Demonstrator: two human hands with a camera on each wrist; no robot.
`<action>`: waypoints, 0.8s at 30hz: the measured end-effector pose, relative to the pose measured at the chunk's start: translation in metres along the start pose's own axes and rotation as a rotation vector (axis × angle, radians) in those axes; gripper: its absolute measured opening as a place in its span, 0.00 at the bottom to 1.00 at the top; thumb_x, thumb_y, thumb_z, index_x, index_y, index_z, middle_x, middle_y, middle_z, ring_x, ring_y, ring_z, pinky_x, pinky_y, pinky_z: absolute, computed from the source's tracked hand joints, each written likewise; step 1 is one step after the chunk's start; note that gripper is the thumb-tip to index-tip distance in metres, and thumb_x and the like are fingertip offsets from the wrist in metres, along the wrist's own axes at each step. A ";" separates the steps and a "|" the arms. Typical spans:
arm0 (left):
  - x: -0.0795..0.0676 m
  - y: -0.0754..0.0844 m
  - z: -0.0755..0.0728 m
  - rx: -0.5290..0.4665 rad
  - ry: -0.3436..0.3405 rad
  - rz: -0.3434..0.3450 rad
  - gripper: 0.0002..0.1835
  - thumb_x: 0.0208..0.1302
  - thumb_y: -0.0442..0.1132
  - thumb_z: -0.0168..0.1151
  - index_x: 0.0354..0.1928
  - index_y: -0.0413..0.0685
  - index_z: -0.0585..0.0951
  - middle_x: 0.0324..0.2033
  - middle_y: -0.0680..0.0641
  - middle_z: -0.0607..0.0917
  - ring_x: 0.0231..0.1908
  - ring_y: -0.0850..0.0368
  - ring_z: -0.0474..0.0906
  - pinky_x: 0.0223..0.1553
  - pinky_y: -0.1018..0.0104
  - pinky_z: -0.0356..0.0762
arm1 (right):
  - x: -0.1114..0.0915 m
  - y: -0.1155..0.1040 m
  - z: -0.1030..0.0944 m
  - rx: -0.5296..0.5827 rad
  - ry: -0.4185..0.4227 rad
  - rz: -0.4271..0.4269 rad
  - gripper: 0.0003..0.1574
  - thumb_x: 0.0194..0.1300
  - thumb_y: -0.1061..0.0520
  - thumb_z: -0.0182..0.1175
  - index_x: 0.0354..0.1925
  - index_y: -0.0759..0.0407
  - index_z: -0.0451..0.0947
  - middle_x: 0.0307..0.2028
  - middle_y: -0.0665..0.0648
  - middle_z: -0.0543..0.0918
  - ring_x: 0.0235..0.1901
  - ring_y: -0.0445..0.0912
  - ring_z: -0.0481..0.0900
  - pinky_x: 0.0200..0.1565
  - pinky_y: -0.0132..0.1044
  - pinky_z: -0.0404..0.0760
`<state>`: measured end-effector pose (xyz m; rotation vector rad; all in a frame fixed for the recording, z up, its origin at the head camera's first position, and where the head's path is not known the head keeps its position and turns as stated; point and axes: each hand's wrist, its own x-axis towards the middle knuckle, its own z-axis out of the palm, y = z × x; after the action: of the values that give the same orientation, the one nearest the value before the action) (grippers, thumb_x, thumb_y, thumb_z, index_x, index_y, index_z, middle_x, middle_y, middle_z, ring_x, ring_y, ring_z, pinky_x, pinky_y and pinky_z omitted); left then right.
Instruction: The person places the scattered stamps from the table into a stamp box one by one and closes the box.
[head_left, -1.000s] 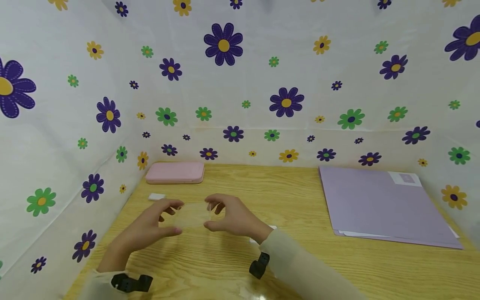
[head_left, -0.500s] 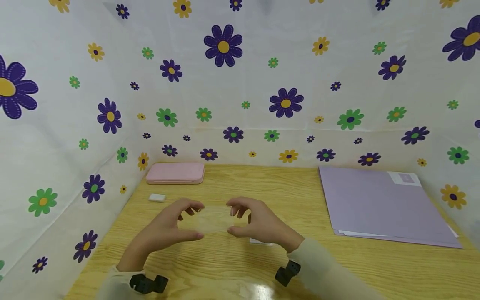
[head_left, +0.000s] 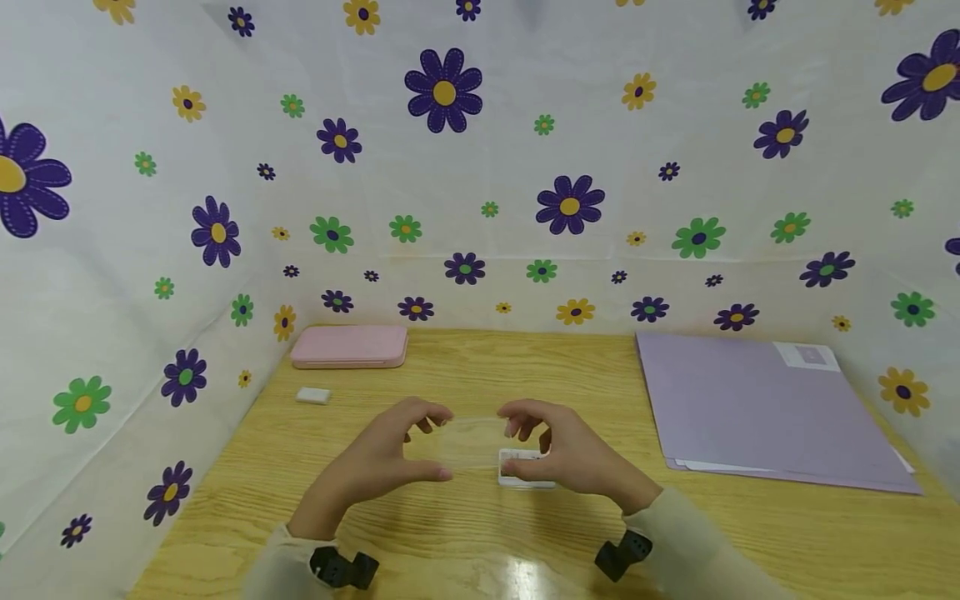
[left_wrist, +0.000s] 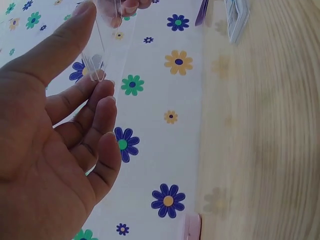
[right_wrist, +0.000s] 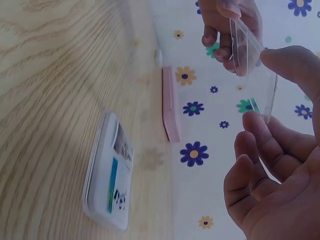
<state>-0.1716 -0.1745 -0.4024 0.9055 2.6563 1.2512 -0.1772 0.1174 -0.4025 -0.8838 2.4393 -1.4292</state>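
A clear, see-through rectangular plastic cover with raised edges is held up above the table between both hands. My left hand pinches its left end, thumb on the near edge and index finger on the far edge. On the other end my right hand grips the same way; the right wrist view shows the cover spanning thumb and fingertip. Below the right hand lies a white, round-cornered flat case, partly hidden by the thumb. Printed pictures show on its top in the right wrist view, where the case is nearer.
A pink case lies at the back left of the wooden table. In front of it is a small white block. Lilac folders with papers lie at the right. Flower-printed cloth walls the back and sides.
Both hands have moved right together, carrying the clear cover from left of centre to above the white case's left side. More of the white case shows now.
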 end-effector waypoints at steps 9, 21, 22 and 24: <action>0.018 0.001 0.021 -0.020 -0.013 0.009 0.33 0.54 0.51 0.76 0.62 0.57 0.75 0.51 0.55 0.76 0.51 0.49 0.74 0.49 0.46 0.73 | -0.017 0.018 -0.010 0.011 0.045 0.004 0.33 0.59 0.53 0.73 0.61 0.50 0.73 0.44 0.52 0.77 0.44 0.59 0.73 0.35 0.38 0.74; 0.033 -0.001 0.045 -0.052 -0.065 -0.031 0.33 0.54 0.52 0.76 0.62 0.56 0.75 0.54 0.47 0.77 0.52 0.45 0.73 0.53 0.44 0.71 | -0.030 0.038 -0.016 -0.025 0.076 0.062 0.33 0.57 0.56 0.74 0.59 0.52 0.74 0.48 0.60 0.76 0.45 0.57 0.71 0.38 0.41 0.73; 0.034 -0.002 0.046 -0.052 -0.069 -0.031 0.33 0.54 0.52 0.76 0.62 0.54 0.75 0.54 0.46 0.77 0.52 0.46 0.73 0.53 0.45 0.71 | -0.030 0.039 -0.016 -0.028 0.074 0.066 0.33 0.57 0.56 0.74 0.59 0.53 0.74 0.49 0.60 0.76 0.46 0.57 0.71 0.38 0.42 0.73; 0.036 -0.003 0.049 -0.050 -0.079 -0.032 0.34 0.54 0.51 0.76 0.62 0.52 0.75 0.54 0.46 0.77 0.52 0.46 0.73 0.53 0.46 0.71 | -0.031 0.041 -0.016 -0.034 0.072 0.069 0.33 0.56 0.56 0.74 0.59 0.55 0.74 0.49 0.60 0.75 0.46 0.57 0.71 0.37 0.41 0.74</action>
<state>-0.1882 -0.1235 -0.4310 0.8832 2.5574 1.2418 -0.1758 0.1621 -0.4330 -0.7592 2.5275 -1.4231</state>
